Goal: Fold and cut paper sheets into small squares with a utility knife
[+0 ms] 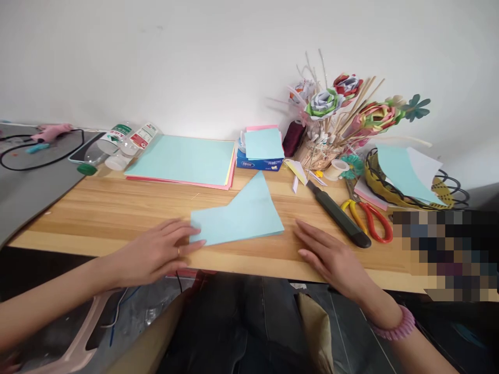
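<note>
Folded light-blue paper mid-frame, on tabletop. Left hand: grip loosely spread, fingertips on paper's left end. Right hand: empty, grip parted, just beside paper's right corner. Step seems folding; further creasing would call for left steadying, right pressing.

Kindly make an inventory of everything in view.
Folded paper: one, light blue, centre.
Paper stack: one, blue-topped, back left.
Bottles: two, clear, beside stack.
Slab: one, dark, beside bottles.
Glue gun: one, pink, far left.
Mat: one, grey, far left.
Box: one, blue, back centre, under paper squares.
Spool: one, dark red, beside box.
Paper flowers: several, multicoloured, back right.
Cutter: one, dark green, right.
Handles: count unclear, red and yellow, right.
Basket: one, yellow, far right.
Pixelated patch: contents unclear, far right.
Table: one, brown, beneath.
Wristband: one, pink, right wrist.
Left hand: one, touching folded paper.
Right hand: one, near cutter.
</note>
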The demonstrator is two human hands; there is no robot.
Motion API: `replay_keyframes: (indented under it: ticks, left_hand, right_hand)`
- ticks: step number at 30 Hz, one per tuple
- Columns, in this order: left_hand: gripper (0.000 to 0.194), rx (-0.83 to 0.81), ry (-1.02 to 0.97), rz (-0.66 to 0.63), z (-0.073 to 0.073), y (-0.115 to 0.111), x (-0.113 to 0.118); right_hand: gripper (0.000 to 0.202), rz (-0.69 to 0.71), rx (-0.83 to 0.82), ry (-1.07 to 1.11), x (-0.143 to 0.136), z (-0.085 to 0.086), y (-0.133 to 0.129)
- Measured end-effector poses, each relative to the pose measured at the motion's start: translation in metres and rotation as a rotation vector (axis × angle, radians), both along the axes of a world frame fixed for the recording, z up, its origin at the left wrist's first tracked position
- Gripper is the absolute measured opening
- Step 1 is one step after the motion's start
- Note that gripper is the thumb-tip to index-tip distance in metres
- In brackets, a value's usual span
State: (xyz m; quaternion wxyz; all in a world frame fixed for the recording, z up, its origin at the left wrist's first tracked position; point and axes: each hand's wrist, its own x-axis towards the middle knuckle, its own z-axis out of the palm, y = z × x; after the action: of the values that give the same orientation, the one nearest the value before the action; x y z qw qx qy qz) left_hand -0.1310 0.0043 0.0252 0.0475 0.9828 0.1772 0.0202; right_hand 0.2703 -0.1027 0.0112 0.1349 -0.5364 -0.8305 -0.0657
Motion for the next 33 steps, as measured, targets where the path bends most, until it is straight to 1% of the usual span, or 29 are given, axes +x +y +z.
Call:
replay_keyframes:
  ticks: [3, 5, 7, 8, 10, 13, 15, 16, 20, 23, 25, 26, 29, 31, 33]
  left_hand:
    - [0.039, -0.064, -0.089, -0.097, 0.010, -0.002, 0.017]
    - [0.042, -0.072, -0.123, -0.192, 0.015, 0.005, 0.035]
    - [0.048, -0.059, -0.089, -0.270, 0.015, 0.017, 0.056]
    - [0.048, -0.051, -0.048, -0.290, 0.014, 0.023, 0.067]
    - [0.042, -0.048, 0.024, -0.325, 0.010, 0.030, 0.088]
    - [0.039, -0.055, 0.056, -0.345, 0.003, 0.028, 0.115]
    - [0.040, -0.043, 0.041, -0.299, -0.003, 0.018, 0.130]
    - [0.041, -0.036, 0.032, -0.257, -0.006, 0.011, 0.137]
    - [0.042, 0.006, 0.020, -0.011, -0.018, -0.017, 0.169]
    - [0.046, 0.020, 0.067, 0.144, -0.020, -0.027, 0.188]
    - [0.047, 0.017, 0.067, 0.192, -0.017, -0.026, 0.196]
    - [0.047, 0.015, 0.052, 0.195, -0.015, -0.023, 0.199]
    - [0.048, 0.001, -0.014, 0.144, -0.010, -0.007, 0.204]
    - [0.049, -0.022, -0.050, 0.123, -0.010, 0.004, 0.209]
    - [0.052, -0.046, -0.056, 0.157, -0.012, 0.009, 0.216]
  right_hand:
    - [0.037, -0.213, 0.162, -0.018, 0.013, 0.007, 0.004]
    - [0.040, -0.355, 0.203, -0.074, 0.023, 0.011, 0.010]
    - [0.046, -0.471, 0.204, -0.153, 0.032, 0.014, 0.017]
    - [0.047, -0.514, 0.191, -0.194, 0.036, 0.015, 0.021]
    - [0.046, -0.573, 0.152, -0.268, 0.042, 0.013, 0.026]
    - [0.038, -0.601, 0.090, -0.342, 0.047, 0.009, 0.029]
    - [0.031, -0.598, 0.063, -0.372, 0.048, 0.006, 0.029]
    - [0.028, -0.599, 0.056, -0.383, 0.049, 0.006, 0.028]
    - [0.026, -0.638, 0.067, -0.399, 0.046, 0.008, 0.026]
    - [0.030, -0.667, 0.093, -0.383, 0.041, 0.014, 0.019]
    - [0.034, -0.699, 0.126, -0.369, 0.039, 0.019, 0.010]
    - [0.037, -0.724, 0.155, -0.359, 0.038, 0.022, 0.004]
    - [0.046, -0.757, 0.217, -0.273, 0.038, 0.033, -0.018]
    - [0.050, -0.685, 0.176, -0.123, 0.037, 0.038, -0.035]
    - [0.050, -0.551, 0.074, 0.070, 0.034, 0.039, -0.054]
